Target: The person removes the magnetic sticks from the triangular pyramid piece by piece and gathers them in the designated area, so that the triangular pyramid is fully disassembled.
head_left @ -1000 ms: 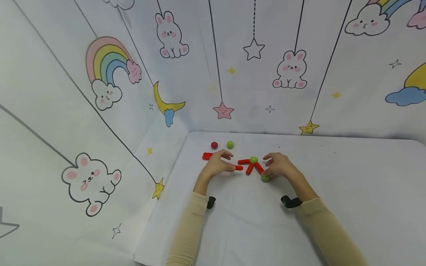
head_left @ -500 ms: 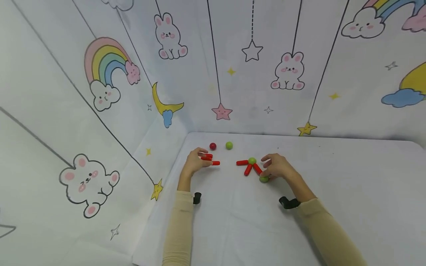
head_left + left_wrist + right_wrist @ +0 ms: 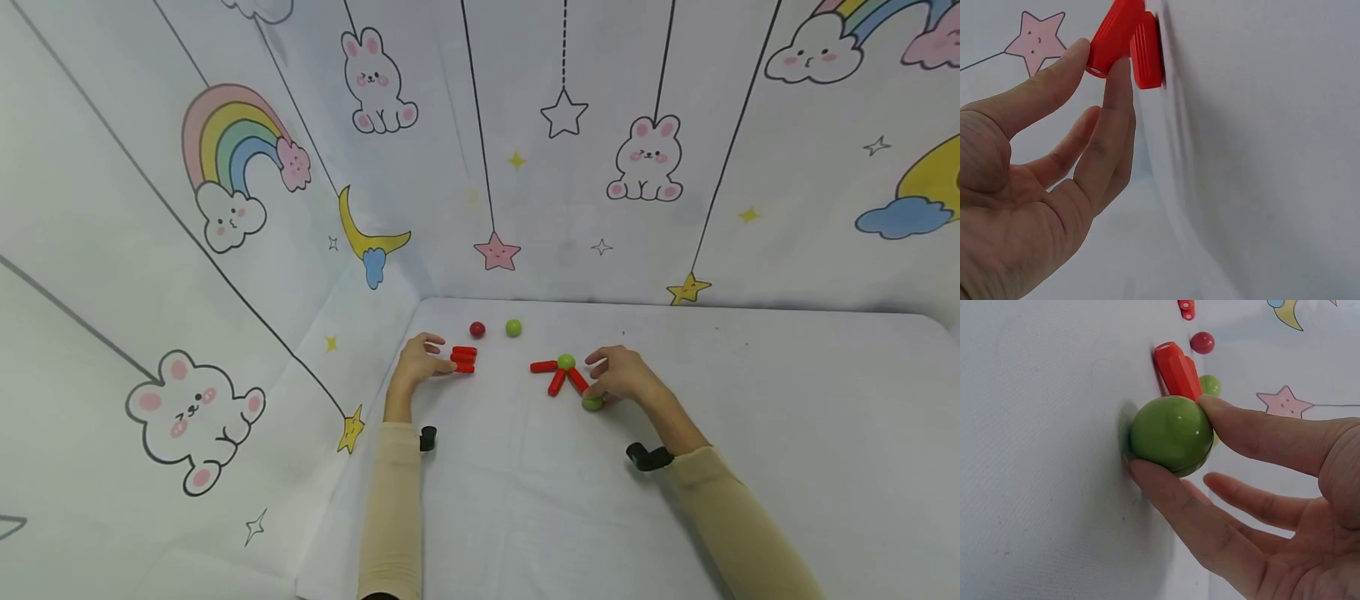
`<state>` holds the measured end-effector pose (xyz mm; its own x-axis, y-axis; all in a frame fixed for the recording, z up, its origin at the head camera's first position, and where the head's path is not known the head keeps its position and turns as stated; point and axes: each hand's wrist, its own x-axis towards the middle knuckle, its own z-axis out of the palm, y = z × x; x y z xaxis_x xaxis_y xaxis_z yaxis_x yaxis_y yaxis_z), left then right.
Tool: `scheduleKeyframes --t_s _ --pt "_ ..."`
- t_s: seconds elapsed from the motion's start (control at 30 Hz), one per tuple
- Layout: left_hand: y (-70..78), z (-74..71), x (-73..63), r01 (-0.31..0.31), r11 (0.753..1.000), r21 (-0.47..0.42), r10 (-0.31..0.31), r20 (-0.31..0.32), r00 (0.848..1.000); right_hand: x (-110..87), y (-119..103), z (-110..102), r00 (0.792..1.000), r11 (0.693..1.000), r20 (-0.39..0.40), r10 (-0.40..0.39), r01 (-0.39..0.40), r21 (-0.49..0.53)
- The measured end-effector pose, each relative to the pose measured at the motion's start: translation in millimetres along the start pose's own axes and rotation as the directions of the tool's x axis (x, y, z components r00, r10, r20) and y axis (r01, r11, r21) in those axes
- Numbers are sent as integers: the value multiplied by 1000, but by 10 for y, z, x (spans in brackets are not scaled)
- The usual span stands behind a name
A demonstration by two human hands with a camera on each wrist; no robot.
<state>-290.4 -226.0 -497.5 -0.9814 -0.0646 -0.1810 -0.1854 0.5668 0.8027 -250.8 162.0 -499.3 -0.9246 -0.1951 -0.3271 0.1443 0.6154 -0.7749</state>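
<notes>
A white wall (image 3: pixel 555 183) with cartoon drawings (image 3: pixel 648 162) is standing behind a white table (image 3: pixel 525 500). Toward its far left, the left hand (image 3: pixel 415 363) is pinching a red stick (image 3: pixel 1115 36) between thumb and finger, with two more red sticks (image 3: pixel 464 351) lying just beyond. A red ball (image 3: pixel 477 330) and a light green ball (image 3: pixel 513 327) are sitting near the back edge. The right hand (image 3: pixel 624 374) is clamping thumb and finger on a darker green ball (image 3: pixel 1171 434). Beside it, three fanned red sticks (image 3: pixel 557 382) are spreading from a middle green ball (image 3: pixel 566 361), one reaching toward the held ball.
</notes>
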Motion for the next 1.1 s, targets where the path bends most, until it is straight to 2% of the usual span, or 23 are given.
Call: scheduleKeyframes --t_s 0.37,0.67,0.8,1.1 --pt "-82 34 72 56 998 43 -55 -26 998 -10 -13 16 1000 1000 -9 2 -2 -3" --pt "-126 122 113 6 995 100 -4 -25 1000 -32 -26 12 1000 1000 -6 2 -2 3" --pt "-145 160 126 11 994 109 -6 -45 999 -37 -30 22 1000 1000 -3 3 -3 6" --pt "-127 264 147 -5 989 147 11 -37 999 -32 -26 21 1000 1000 -5 7 -7 4"
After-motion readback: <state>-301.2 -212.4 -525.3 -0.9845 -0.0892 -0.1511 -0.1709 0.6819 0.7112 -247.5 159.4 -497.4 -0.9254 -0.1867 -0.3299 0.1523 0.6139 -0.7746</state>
